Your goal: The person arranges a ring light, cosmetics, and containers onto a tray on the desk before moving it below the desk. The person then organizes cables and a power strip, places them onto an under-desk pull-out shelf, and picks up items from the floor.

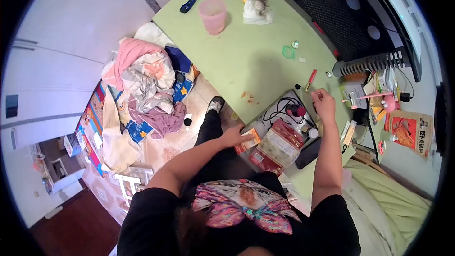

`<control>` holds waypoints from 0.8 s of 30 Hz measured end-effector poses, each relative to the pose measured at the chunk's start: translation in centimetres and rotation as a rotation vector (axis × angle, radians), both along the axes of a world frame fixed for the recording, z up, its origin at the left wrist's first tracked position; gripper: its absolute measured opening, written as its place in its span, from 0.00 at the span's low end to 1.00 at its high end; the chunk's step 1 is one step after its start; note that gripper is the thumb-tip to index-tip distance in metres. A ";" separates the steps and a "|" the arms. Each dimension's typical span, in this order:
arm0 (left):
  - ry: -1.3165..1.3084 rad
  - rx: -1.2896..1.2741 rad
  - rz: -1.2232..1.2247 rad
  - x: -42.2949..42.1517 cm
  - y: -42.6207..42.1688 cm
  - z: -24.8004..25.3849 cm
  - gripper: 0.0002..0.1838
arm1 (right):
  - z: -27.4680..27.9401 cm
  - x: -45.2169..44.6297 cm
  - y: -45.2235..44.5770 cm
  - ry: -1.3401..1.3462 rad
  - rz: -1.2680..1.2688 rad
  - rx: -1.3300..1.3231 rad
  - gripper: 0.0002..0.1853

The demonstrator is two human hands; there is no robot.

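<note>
My left hand (232,136) is at the table's front edge, its fingers closed on a small orange-and-white packet (250,141). Right beside it lies a red snack bag (279,144) with a see-through middle. On the far side of the bag are a tray (267,115) with a coiled black cable (284,108), a dark red-capped bottle (297,110) and a white-capped bottle (310,132). My right hand (323,105) is over the table's right part with fingers curled together; whatever they hold is hidden. Just beyond it lie a slim red tube (311,79) and a small black cap (297,86).
A pink cup (213,16), a blue utility knife (191,1) and crumpled tissue (258,8) are on the green table (237,57). A monitor stand (369,61) borders the right. Clothes (151,80) are heaped on the left. Crumbs (250,97) lie near the front edge.
</note>
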State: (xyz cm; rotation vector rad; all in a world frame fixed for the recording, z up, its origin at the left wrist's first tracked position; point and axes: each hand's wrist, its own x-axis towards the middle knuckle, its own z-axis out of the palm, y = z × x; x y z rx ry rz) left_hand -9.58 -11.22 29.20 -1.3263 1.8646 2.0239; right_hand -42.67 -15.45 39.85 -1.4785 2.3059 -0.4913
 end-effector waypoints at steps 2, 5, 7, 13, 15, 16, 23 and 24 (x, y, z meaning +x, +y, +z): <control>-0.074 -0.086 0.053 0.0 0.4 -0.5 0.45 | -0.3 -0.5 -0.4 -0.052 -0.042 -0.021 0.12; -0.084 -0.094 0.101 1.2 -0.7 -0.1 0.47 | -0.3 -1.2 -1.2 -0.037 -0.059 -0.048 0.12; -0.030 -0.056 0.192 2.9 -1.8 0.2 0.40 | -0.7 -1.8 -2.1 -0.034 -0.095 -0.066 0.11; 0.065 0.111 0.532 8.5 -6.1 1.8 0.30 | -2.6 -1.6 -6.2 -0.216 -0.195 -0.101 0.10; 0.121 0.121 0.632 10.1 -7.0 -0.5 0.29 | -3.9 0.0 -8.7 -0.351 -0.176 -0.082 0.09; 0.109 0.104 0.681 10.2 -7.8 -0.4 0.28 | -4.5 0.9 -10.2 -0.401 -0.172 -0.054 0.09; -0.032 0.030 0.771 8.7 -11.1 1.3 0.31 | -8.9 4.4 -18.5 -0.047 -0.080 0.017 0.15; 0.031 0.017 0.747 8.5 -10.7 0.0 0.32 | -9.0 4.1 -18.9 0.048 -0.064 0.063 0.16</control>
